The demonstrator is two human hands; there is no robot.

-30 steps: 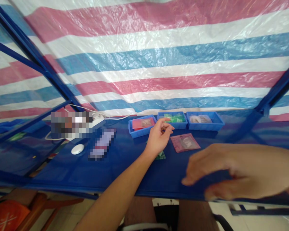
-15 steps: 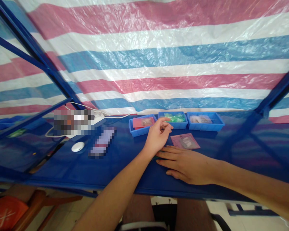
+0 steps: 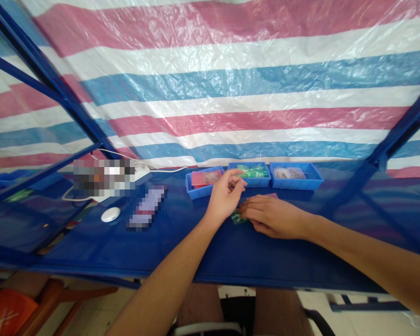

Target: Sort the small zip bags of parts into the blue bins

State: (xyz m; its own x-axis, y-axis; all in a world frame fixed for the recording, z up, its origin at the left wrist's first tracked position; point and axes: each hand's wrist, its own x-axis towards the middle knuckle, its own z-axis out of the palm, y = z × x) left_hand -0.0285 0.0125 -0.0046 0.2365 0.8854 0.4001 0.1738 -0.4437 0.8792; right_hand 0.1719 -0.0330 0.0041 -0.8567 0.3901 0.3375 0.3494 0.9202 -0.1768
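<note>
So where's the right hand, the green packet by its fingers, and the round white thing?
Right hand (image 3: 275,217): head view, back of the hand.
Green packet (image 3: 237,218): head view, the uncovered part.
Round white thing (image 3: 111,214): head view, middle of its top.

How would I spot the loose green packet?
On the blue table, find the row of three bins. In front, partly under the right hand, lies the packet: green, unlike the nearby pink packet, and outside the bins, unlike other green packets.

The bare right hand (image 3: 276,218) conceals most of the flat pink plastic packet (image 3: 273,195) and part of the small green plastic packet (image 3: 238,218), pixelation obscures the flat lilac rectangular object (image 3: 147,207), and the frame edge crops the right forearm (image 3: 364,245).
</note>
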